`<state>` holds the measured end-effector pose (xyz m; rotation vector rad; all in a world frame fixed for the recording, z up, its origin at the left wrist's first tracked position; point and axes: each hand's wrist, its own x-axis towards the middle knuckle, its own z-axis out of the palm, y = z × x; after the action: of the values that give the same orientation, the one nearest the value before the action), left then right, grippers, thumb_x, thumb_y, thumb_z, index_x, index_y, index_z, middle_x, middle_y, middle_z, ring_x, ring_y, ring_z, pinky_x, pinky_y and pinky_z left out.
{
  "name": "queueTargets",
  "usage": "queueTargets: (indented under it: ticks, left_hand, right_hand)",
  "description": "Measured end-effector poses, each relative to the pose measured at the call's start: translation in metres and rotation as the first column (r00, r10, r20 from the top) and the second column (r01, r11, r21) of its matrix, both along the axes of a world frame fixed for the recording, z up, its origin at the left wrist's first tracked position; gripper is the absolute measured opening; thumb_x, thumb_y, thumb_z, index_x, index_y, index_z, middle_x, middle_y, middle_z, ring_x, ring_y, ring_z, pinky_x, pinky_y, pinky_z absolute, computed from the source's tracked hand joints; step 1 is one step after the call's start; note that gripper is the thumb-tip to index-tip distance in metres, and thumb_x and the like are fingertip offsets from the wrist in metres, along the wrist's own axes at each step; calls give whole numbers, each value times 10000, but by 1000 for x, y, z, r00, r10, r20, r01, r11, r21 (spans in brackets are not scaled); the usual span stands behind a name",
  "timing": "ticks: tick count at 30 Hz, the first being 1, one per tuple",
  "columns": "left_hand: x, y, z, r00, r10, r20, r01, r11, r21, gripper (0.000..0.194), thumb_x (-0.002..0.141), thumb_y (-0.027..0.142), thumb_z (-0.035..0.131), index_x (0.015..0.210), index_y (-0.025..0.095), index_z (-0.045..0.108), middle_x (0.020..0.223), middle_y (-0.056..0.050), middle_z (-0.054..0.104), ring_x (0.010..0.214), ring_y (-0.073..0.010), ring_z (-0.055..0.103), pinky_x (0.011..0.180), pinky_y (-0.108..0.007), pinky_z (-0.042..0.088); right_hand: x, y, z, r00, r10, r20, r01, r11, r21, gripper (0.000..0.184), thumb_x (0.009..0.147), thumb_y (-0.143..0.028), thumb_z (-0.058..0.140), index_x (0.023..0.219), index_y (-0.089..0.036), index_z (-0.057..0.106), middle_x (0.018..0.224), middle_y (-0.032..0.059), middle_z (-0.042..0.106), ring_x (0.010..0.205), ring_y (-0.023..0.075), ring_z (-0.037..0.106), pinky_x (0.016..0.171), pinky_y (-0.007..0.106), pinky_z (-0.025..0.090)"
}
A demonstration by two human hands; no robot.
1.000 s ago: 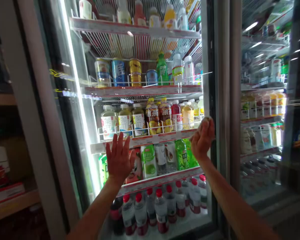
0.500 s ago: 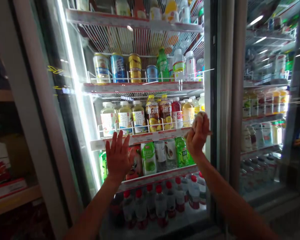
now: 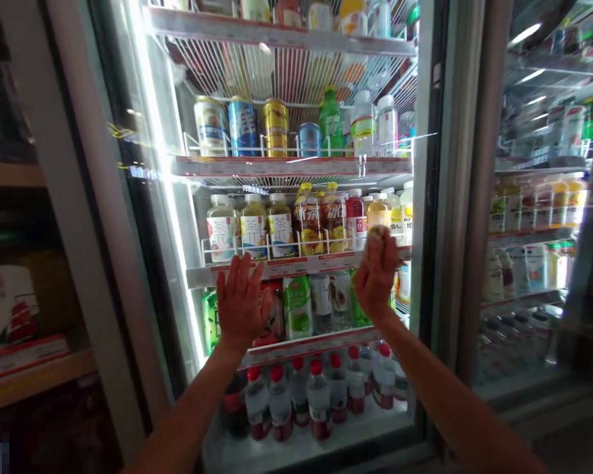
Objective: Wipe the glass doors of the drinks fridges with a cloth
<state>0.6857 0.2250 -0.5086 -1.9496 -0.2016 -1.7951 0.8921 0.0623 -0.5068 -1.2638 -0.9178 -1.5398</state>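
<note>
My left hand (image 3: 242, 303) is raised with its fingers stretched out, palm toward the glass door of a lit drinks cooler. It appears to lie flat on the glass, in front of the lower shelf edge. On the right, my right hand (image 3: 375, 276) is closed around a crumpled pale cloth (image 3: 378, 232), mostly hidden in the fingers. That hand is at the glass, in front of the right end of the same shelf edge (image 3: 321, 263). Behind the glass between my hands stand iced tea bottles (image 3: 309, 220) and a green carton (image 3: 297, 306).
Cans (image 3: 243, 126) and a green bottle (image 3: 331, 122) stand on a higher shelf, red-capped bottles (image 3: 319, 398) at the bottom. A metal door frame (image 3: 467, 197) separates a second cooler at right. Wooden shelving (image 3: 34, 382) with packages is at left.
My right hand with the cloth has moved left across the glass, away from the door's right edge. My left hand stays in about the same place. The view has shifted slightly.
</note>
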Motion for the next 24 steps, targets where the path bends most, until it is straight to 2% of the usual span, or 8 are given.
queueTargets:
  ticks: [5,7,10,12,15,18,20,24]
  left_hand:
    - [-6,2,-6,1000,10,-29,-10,1000,-7,614,832,252,505,1401,229,273,1471,-78,270,1376,-236,201,1131,-440,147]
    - [-9,4,-12,998,16,-58,-15,1000,10,624,832,230,498,1407,231,256,1474,-78,263,1376,-233,201,1128,-436,159]
    - [-10,6,-18,997,26,-67,-24,999,24,629,826,216,496,1406,242,254,1476,-71,259,1372,-231,215,1125,-432,175]
    - [-10,6,-20,998,18,-55,-17,1000,7,615,825,217,498,1398,236,277,1471,-75,271,1372,-230,213,1128,-434,168]
    - [-12,4,-25,997,2,-73,-3,1000,-16,593,825,214,505,1385,218,310,1465,-90,280,1375,-236,199,1131,-439,157]
    - [-22,5,-33,990,18,-141,-18,1000,-1,602,822,206,513,1387,220,305,1468,-94,272,1373,-244,202,1125,-439,182]
    - [-33,8,-39,981,43,-188,-42,999,13,613,821,199,509,1392,240,290,1472,-84,265,1370,-238,214,1121,-432,199]
    - [-55,19,-48,985,78,-152,-83,996,-28,642,811,194,518,1399,260,269,1487,-78,230,1368,-244,227,1112,-440,226]
  right_hand:
    - [-45,20,-37,944,105,312,48,894,-446,687,821,-151,427,1434,-294,153,1482,-15,276,1388,228,188,1109,457,301]
    - [-37,16,-20,968,65,243,36,921,-387,678,833,-161,414,1433,-311,138,1497,-18,237,1386,237,195,1107,479,291]
    - [-18,9,20,1000,13,28,-11,995,-99,675,852,-155,375,1432,-346,88,1524,-24,124,1391,268,167,1101,537,264]
    - [-17,11,26,999,29,16,-28,997,-69,687,851,-147,378,1433,-348,74,1524,-21,119,1392,275,157,1105,542,257]
    - [-37,22,-12,974,80,213,-11,952,-306,681,833,-154,424,1434,-310,144,1500,-2,224,1394,260,157,1107,502,280]
    - [-56,28,-44,875,156,459,127,839,-528,600,828,-185,456,1397,-276,287,1461,-24,325,1389,218,181,1112,415,299]
    - [-58,29,-32,881,129,455,143,844,-516,583,835,-178,444,1392,-270,299,1456,-19,337,1385,212,196,1114,414,290]
    - [-55,35,30,990,35,140,-1,971,-237,624,855,-162,399,1431,-268,184,1491,37,252,1393,243,161,1113,493,253]
